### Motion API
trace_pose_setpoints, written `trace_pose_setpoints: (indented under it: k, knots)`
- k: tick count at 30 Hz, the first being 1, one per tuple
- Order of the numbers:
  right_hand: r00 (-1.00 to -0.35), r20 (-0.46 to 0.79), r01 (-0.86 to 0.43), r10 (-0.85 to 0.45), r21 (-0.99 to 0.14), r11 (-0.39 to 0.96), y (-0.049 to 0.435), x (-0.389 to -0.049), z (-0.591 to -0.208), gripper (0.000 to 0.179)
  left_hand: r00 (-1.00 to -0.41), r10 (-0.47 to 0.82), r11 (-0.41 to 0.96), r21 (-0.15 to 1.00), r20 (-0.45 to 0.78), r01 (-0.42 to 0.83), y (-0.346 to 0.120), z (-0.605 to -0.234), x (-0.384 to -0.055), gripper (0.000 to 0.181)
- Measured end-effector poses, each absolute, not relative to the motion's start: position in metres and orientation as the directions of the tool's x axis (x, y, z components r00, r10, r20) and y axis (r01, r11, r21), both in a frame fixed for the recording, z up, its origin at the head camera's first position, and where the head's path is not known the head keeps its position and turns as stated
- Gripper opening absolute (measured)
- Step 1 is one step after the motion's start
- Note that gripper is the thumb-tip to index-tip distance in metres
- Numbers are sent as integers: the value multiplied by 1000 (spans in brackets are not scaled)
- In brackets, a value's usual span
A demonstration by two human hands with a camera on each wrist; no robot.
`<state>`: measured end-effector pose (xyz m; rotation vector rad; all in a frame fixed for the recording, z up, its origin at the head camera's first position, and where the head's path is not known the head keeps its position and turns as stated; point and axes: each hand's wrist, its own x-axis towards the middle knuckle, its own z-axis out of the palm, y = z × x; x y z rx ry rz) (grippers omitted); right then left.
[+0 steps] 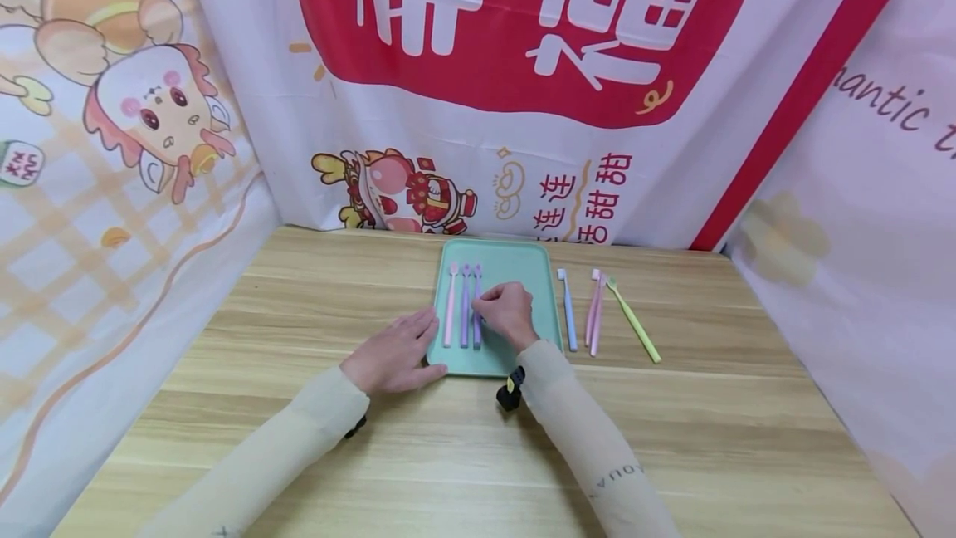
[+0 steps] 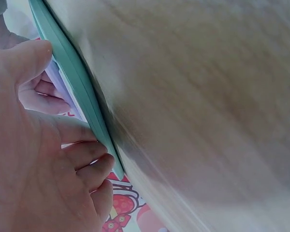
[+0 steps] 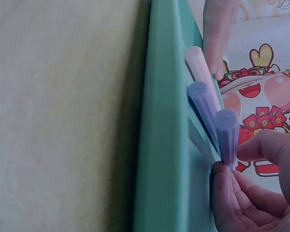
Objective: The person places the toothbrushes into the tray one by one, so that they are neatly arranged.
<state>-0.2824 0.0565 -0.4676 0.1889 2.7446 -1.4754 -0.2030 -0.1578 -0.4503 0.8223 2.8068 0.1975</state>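
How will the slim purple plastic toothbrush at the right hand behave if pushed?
That purple toothbrush is probably stiff, given its straight handle; likely light, being so slender; and perhaps apt to roll, since its end looks roundish.

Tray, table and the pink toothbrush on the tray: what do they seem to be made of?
Tray: probably plastic, satin finish; the green is even and the rim rounded, though coated metal is possible.
Table: wood or wood-look laminate, smooth, with a faint sheen; grain streaks run across the top.
Pink toothbrush: likely plastic, smooth; its handle is evenly coloured with a rounded end.
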Motion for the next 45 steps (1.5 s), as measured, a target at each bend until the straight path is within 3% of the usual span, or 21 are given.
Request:
trace_pose_setpoints:
  k: [18, 45]
  knots:
    - [-980, -167, 200, 112, -748, 633, 53, -292, -455, 9, -819, 551, 832, 180, -162, 525, -157, -449, -203, 85]
    - [-983, -145, 181, 110, -734, 655, 56, -289, -459, 11, -823, 545, 836, 166, -156, 523, -156, -450, -203, 85]
